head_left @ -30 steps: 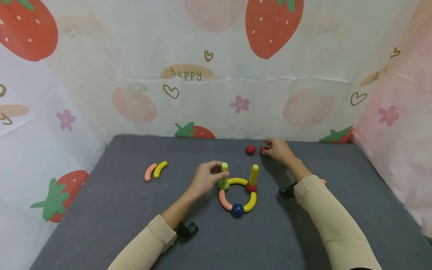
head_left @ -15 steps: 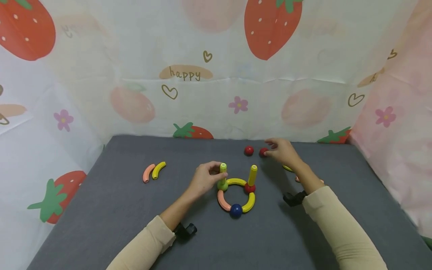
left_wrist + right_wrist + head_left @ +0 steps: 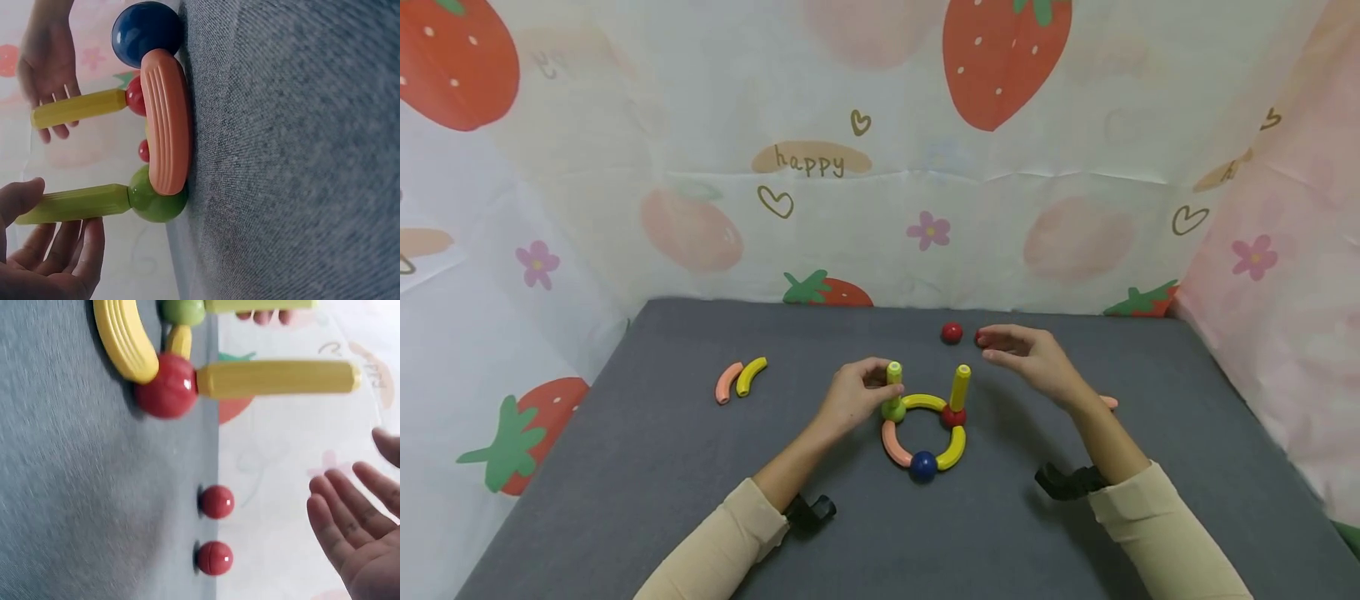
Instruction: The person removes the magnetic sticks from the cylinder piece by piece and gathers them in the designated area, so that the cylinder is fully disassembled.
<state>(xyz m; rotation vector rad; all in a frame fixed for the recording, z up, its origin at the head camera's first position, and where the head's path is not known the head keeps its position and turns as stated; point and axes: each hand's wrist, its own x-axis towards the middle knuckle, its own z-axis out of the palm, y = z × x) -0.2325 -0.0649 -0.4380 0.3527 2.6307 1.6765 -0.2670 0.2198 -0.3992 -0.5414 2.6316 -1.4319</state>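
A ring of curved sticks and balls lies on the grey tabletop: a blue ball (image 3: 923, 467) nearest me, a pink curved stick (image 3: 167, 122), yellow curved sticks (image 3: 952, 448), a green ball (image 3: 156, 199) and a red ball (image 3: 167, 387). From the green ball rises a lime-green stick (image 3: 78, 204), which my left hand (image 3: 853, 396) pinches between thumb and fingers. A yellow stick (image 3: 278, 378) stands upright on the red ball. My right hand (image 3: 1033, 360), fingers spread and holding nothing, hovers right of that yellow stick. Behind it are two loose red balls (image 3: 217, 501), one partly hidden in the head view.
On the left of the table lie a loose pink curved stick (image 3: 727, 383) and a loose yellow one (image 3: 752, 377). Another pink piece (image 3: 1108, 402) peeks out behind my right forearm. A printed cloth (image 3: 850, 233) hangs along the back edge.
My right hand has drawn back from the rear red ball, toward me, with nothing in it; the ball stays on the table. My left hand keeps its pinch on the lime-green stick.
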